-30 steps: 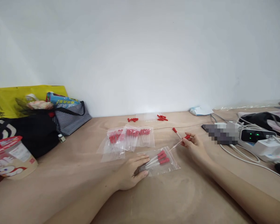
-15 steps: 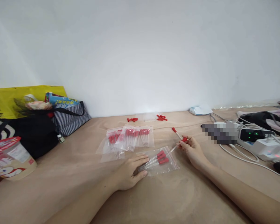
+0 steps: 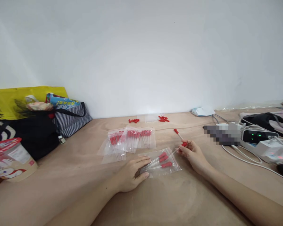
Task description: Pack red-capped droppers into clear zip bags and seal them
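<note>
A clear zip bag lies on the table with several glass droppers inside, their red rubber bulbs toward its mouth on the right. My left hand rests over the bag's left end, fingers stretched and thumb apart. My right hand is closed on another dropper near its red bulb; its glass tube points down-left into the bag's mouth. Just beyond those fingers lies one more dropper, its lower end hidden by the hand.
Filled bags of droppers overlap behind my left hand. Loose red bulbs and glass tubes lie by the wall. Tote bags and a cup stand left; chargers and cables spread right.
My right hand has moved slightly left and down, pushing its dropper further into the zip bag. The lowest dropper in the bag has shifted a little right. My left hand stays put.
</note>
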Motion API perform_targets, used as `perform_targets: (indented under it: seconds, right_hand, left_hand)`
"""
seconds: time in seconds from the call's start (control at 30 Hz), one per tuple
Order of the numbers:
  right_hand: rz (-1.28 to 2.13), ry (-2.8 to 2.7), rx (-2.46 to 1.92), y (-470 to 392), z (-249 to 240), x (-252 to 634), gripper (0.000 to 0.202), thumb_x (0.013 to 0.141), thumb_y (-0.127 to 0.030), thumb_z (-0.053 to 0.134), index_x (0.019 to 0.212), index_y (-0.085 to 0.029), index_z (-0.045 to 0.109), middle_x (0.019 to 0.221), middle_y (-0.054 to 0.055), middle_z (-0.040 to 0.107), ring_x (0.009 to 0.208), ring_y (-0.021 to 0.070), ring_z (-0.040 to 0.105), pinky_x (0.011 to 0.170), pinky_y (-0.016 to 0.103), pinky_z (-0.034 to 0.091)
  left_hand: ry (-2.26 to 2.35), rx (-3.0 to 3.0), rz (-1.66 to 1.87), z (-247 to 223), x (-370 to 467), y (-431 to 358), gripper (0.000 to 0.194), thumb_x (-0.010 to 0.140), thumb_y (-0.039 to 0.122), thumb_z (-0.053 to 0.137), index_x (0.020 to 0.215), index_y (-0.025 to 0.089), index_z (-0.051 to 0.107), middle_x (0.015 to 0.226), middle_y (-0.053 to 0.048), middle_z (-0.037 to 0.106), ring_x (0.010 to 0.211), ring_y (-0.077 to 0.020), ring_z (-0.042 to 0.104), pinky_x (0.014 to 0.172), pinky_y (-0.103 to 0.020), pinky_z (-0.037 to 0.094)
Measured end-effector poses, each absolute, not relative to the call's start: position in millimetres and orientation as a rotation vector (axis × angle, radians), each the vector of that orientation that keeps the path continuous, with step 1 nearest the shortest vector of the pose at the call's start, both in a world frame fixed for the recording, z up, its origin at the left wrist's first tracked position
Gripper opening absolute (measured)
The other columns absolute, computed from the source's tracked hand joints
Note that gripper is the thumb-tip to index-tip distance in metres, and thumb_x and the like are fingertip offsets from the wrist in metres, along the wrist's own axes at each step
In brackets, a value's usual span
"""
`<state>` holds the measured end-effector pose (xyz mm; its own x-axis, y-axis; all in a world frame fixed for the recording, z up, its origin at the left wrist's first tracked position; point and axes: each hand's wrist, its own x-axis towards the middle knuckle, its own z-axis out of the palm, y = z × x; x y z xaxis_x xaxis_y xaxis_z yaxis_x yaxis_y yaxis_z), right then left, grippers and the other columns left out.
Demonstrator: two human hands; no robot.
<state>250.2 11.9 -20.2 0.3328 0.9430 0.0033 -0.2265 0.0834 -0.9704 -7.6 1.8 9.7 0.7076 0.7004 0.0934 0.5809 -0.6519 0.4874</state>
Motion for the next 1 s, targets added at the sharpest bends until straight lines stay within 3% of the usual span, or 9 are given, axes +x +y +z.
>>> perform_targets:
  seconds: [0.23,0.43,0.53,0.7,0.8,0.93,1.0]
  right_hand:
    - [0.911,-0.973,-1.204,10.7,-22.8,251.2,0.039,0.058,-0.039,0.067,0.084,-0.021,0.044,0.066,-0.004,0.051,0.055,0.0101,0.053,0.055,0.025,0.045]
    - [0.997,-1.242,-1.241,8.1,-23.3,250.2,0.034,0.055,-0.042,0.069,0.070,-0.017,0.052,0.059,-0.004,0.052,0.052,0.0085,0.047,0.050,0.022,0.039]
    - [1.077,-1.412,-1.230,6.2,-21.1,249.3,0.032,0.057,-0.044,0.067,0.070,-0.016,0.059,0.061,-0.001,0.057,0.057,0.0114,0.052,0.055,0.025,0.042]
    - [1.233,-1.550,-1.089,5.2,-17.9,250.3,0.038,0.067,-0.047,0.059,0.092,-0.018,0.060,0.083,0.004,0.065,0.083,0.0183,0.058,0.077,0.033,0.044]
    - [1.242,-1.604,-1.084,7.6,-21.3,251.7,0.038,0.067,-0.045,0.061,0.093,-0.018,0.057,0.079,0.004,0.065,0.072,0.0151,0.059,0.067,0.029,0.045]
    - [1.103,-1.700,-1.222,12.7,-25.9,250.3,0.030,0.067,-0.045,0.061,0.069,-0.015,0.060,0.064,0.002,0.062,0.055,0.0111,0.053,0.052,0.023,0.040]
    - [1.040,-1.750,-1.241,13.6,-24.9,248.2,0.032,0.070,-0.046,0.057,0.067,-0.014,0.063,0.064,0.003,0.063,0.057,0.0120,0.053,0.052,0.023,0.040]
  left_hand:
    - [1.005,2.488,0.351,10.3,-8.2,1.6,0.043,0.082,0.033,0.045,0.124,0.025,0.040,0.131,-0.003,0.041,0.122,-0.0220,0.034,0.100,-0.042,0.029]
    - [1.025,2.502,0.325,13.3,-6.2,1.1,0.044,0.081,0.032,0.046,0.124,0.022,0.040,0.130,-0.004,0.042,0.121,-0.0212,0.035,0.100,-0.040,0.030]
    - [1.025,2.511,0.331,11.5,-6.7,2.0,0.044,0.081,0.032,0.046,0.124,0.022,0.041,0.130,-0.004,0.042,0.122,-0.0210,0.034,0.101,-0.040,0.030]
    - [1.006,2.509,0.350,9.7,-7.7,2.8,0.044,0.082,0.033,0.046,0.124,0.023,0.041,0.131,-0.004,0.041,0.122,-0.0212,0.034,0.101,-0.040,0.029]
    - [1.003,2.505,0.356,10.5,-7.1,2.5,0.044,0.081,0.032,0.046,0.123,0.022,0.042,0.130,-0.005,0.042,0.121,-0.0216,0.035,0.101,-0.040,0.030]
    - [0.999,2.509,0.364,10.6,-6.7,2.2,0.044,0.081,0.032,0.047,0.124,0.023,0.041,0.130,-0.004,0.043,0.121,-0.0212,0.035,0.101,-0.040,0.030]
    - [0.997,2.506,0.372,10.3,-6.9,2.2,0.044,0.081,0.032,0.046,0.124,0.024,0.041,0.130,-0.004,0.042,0.121,-0.0212,0.035,0.101,-0.041,0.030]
